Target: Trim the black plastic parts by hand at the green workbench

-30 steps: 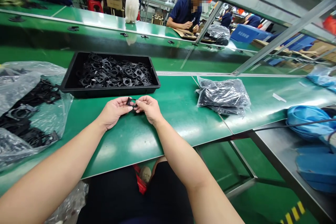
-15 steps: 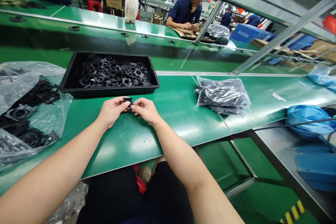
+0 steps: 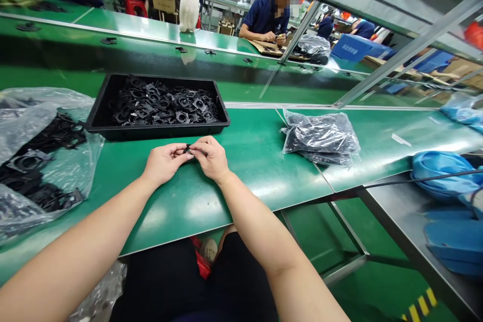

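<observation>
Between my fingertips is a small black plastic part (image 3: 186,148), mostly covered by the fingers. My left hand (image 3: 165,162) pinches it from the left, and my right hand (image 3: 210,157) grips its other side, the two hands meeting over the green table. Just beyond them stands a black tray (image 3: 158,133) heaped with black plastic parts (image 3: 166,103) that have round openings. To the left lies an opened clear plastic bag (image 3: 68,178) with more black parts in it.
A sealed clear bag of black parts (image 3: 320,136) lies right of my hands. Behind the tray, a conveyor belt (image 3: 241,80) carries scattered black pieces. A metal post (image 3: 400,53) slants across the right. Co-workers sit beyond, one person (image 3: 266,17) handling something over cardboard.
Both hands have turned the small black part, and less of it shows now. My right hand has risen slightly over it. Pieces on the belt have shifted a little to the right.
</observation>
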`<state>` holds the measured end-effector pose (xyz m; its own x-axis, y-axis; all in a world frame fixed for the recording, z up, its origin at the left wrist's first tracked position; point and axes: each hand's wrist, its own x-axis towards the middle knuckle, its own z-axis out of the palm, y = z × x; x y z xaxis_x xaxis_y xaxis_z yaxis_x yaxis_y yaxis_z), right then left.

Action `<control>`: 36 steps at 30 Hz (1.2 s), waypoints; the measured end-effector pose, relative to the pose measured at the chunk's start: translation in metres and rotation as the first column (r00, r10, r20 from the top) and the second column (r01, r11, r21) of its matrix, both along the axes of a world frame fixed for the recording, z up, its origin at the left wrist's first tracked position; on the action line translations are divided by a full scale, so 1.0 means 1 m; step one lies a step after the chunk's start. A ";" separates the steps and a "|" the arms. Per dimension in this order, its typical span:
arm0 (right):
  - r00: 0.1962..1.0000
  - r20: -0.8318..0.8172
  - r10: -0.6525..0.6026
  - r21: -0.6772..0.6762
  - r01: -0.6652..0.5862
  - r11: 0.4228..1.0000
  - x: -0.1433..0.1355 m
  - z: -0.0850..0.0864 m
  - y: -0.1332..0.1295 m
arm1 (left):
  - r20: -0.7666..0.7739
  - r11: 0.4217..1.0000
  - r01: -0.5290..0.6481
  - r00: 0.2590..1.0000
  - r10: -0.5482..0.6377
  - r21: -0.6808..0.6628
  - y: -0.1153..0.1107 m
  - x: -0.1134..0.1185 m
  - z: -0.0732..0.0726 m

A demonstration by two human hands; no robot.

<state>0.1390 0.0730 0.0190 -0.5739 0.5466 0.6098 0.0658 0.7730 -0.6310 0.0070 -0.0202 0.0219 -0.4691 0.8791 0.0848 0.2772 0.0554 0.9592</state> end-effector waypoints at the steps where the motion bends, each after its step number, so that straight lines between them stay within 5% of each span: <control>1: 1.000 0.006 0.000 0.004 0.000 1.000 0.000 -0.001 0.000 | -0.008 1.000 0.007 1.000 -0.007 0.002 0.000 0.000 0.000; 12: 0.998 0.049 0.030 -0.051 -0.028 0.998 0.002 -0.001 0.001 | 0.061 0.999 0.027 0.998 -0.028 0.027 -0.001 0.001 0.002; 27: 0.990 0.120 0.079 -0.055 -0.072 0.996 0.005 0.000 0.005 | -0.061 0.999 0.042 0.997 -0.041 0.007 -0.001 -0.002 -0.006; 36: 0.990 0.084 0.113 -0.095 -0.105 0.990 0.006 0.002 0.000 | -0.154 0.995 0.096 0.983 -0.095 -0.003 -0.004 0.000 0.002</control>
